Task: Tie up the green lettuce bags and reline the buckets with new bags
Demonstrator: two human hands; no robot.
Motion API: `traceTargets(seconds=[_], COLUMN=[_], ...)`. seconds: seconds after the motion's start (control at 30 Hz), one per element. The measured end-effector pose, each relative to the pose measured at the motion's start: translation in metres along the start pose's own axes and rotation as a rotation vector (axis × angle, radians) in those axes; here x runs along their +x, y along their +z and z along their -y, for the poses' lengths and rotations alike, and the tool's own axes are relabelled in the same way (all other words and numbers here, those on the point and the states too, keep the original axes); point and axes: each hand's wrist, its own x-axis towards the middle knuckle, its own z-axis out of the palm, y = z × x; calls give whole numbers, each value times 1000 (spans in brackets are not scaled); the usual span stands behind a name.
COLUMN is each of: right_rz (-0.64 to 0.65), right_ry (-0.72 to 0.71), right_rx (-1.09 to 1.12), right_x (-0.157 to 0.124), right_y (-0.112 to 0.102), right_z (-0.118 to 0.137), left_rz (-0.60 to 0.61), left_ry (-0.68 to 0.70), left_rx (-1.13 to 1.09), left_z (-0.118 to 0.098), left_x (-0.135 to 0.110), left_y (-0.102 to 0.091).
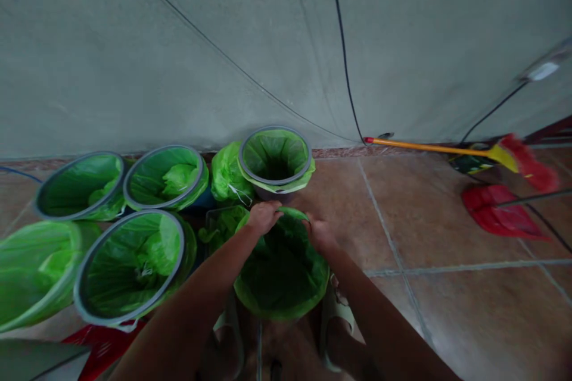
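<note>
Well, the bottom of the nearest green-lined bin [279,312] is too dark to make out. It stands between the person's shoes [333,321], and the left hand [264,218] and right hand [322,234] both have fingers clamped on the far edge of its liner [293,212], though the fingertips are hard to see. Just beyond, against the wall [187,83], a grey-rimmed bin [274,181] is lined too. To the left, three similar bins [78,294] hold crumpled green plastic [179,178]; another lined bin [22,250] is cut off at far left.
</note>
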Motion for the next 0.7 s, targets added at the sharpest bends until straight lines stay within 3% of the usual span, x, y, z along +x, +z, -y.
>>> traceTargets(seconds=[0.13,0.23,0.3,0.4,0.47,0.57,0.7], right_rz=[-55,-191,-206,-178,-243,-328,-230], right_ry=[89,337,474,548,559,455,238], right_rx=[7,4,5,7,13,6,57], right_x=[-16,-50,-75,-92,-81,-40,12], right_y=[-1,8,14,7,-9,-34,-37], right_z=[-5,-10,-12,-13,-14,-11,1], left_rz=[-68,-135,-128,-66,-28,-2,11], left_ry=[-69,-71,-105,-172,-220,-290,-308], left_rx=[42,-12,-92,-204,-220,-189,-187], left_z=[-1,8,15,20,18,10,3], left_x=[-6,-11,-12,-7,0,14,26], left_y=[-7,-13,-17,-20,-20,-17,-12])
